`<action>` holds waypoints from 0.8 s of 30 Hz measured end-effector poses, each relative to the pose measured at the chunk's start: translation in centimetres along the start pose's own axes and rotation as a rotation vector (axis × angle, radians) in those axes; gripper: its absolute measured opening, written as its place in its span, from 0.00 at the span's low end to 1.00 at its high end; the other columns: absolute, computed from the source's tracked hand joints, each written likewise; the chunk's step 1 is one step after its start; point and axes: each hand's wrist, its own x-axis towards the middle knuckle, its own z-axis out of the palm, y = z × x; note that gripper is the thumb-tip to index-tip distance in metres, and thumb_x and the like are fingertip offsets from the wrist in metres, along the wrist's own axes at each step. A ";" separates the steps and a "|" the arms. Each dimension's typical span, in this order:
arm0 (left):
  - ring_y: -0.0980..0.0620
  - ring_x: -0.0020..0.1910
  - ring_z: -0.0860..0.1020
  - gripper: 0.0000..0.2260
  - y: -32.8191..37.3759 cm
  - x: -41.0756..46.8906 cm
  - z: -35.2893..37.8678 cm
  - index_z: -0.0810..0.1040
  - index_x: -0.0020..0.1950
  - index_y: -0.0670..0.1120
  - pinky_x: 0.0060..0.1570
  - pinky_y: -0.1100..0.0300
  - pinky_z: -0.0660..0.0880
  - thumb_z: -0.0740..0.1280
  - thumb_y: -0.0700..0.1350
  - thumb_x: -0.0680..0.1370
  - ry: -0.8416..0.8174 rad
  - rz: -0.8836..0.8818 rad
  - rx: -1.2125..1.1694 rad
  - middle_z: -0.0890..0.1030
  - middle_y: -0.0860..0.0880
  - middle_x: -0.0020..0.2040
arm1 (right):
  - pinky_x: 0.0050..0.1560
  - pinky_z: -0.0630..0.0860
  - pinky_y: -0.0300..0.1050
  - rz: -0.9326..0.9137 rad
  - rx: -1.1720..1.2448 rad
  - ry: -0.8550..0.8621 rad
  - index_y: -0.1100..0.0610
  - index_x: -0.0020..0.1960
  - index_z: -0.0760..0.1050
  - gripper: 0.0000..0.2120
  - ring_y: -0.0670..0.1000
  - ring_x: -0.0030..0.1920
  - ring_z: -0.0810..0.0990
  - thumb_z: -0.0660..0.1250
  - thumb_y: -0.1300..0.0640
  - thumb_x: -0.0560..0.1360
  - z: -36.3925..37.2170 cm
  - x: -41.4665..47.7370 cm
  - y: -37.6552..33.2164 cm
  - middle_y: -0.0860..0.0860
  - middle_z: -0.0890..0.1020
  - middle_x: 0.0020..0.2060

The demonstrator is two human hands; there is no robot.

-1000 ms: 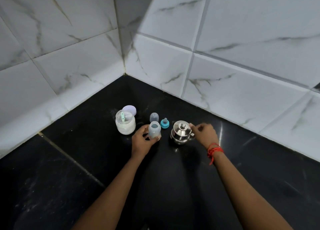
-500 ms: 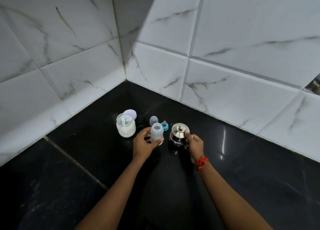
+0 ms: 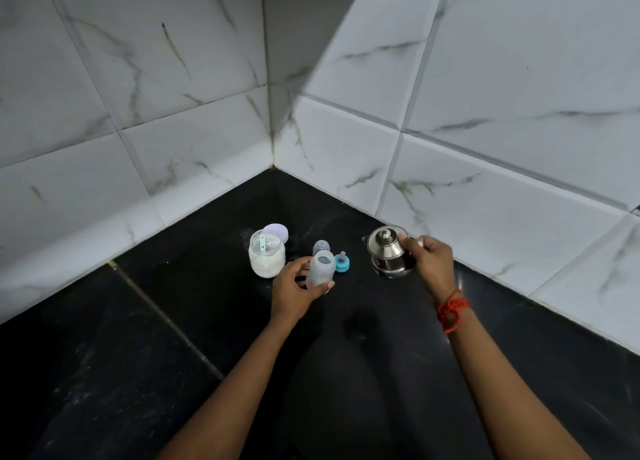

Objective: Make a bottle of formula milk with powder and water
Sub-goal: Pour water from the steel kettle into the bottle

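While gripped upright by left hand (image 3: 292, 291), open baby bottle (image 3: 320, 268) stands on black countertop (image 3: 173, 321), near its back corner. Right hand (image 3: 433, 260) clenched on steel kettle (image 3: 387, 253) handle, kettle tilted, w/ lid on. Powder jar (image 3: 266, 256), teat ring (image 3: 342, 261) & cap (image 3: 321, 247) just behind bottle.

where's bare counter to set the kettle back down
Free: the dark counter right of the kettle up to the wall, and the wide stretch before both hands. Crowded: jar, bottle and teal teat cluster left of it.
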 end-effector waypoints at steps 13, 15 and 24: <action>0.57 0.53 0.83 0.27 -0.5 0.0 1.4 0.82 0.61 0.48 0.48 0.64 0.82 0.86 0.46 0.64 0.011 0.018 0.024 0.83 0.53 0.56 | 0.36 0.65 0.47 -0.130 -0.296 -0.220 0.56 0.27 0.69 0.21 0.51 0.31 0.68 0.76 0.50 0.69 1.4 0.6 -6.6 0.53 0.69 0.25; 0.58 0.53 0.83 0.27 -0.4 -0.1 1.3 0.82 0.60 0.49 0.47 0.65 0.81 0.86 0.46 0.64 0.016 0.018 0.020 0.83 0.53 0.56 | 0.35 0.65 0.46 -0.130 -0.338 -0.235 0.56 0.28 0.68 0.21 0.50 0.29 0.67 0.76 0.49 0.68 1.8 0.3 -6.8 0.51 0.68 0.24; 0.56 0.55 0.83 0.28 -1.3 -0.3 1.4 0.82 0.61 0.48 0.51 0.56 0.84 0.86 0.46 0.64 0.039 -0.002 -0.014 0.84 0.52 0.58 | 0.33 0.65 0.43 -0.193 -0.522 -0.258 0.54 0.23 0.65 0.25 0.45 0.26 0.67 0.75 0.54 0.72 3.5 -1.2 -7.3 0.43 0.67 0.17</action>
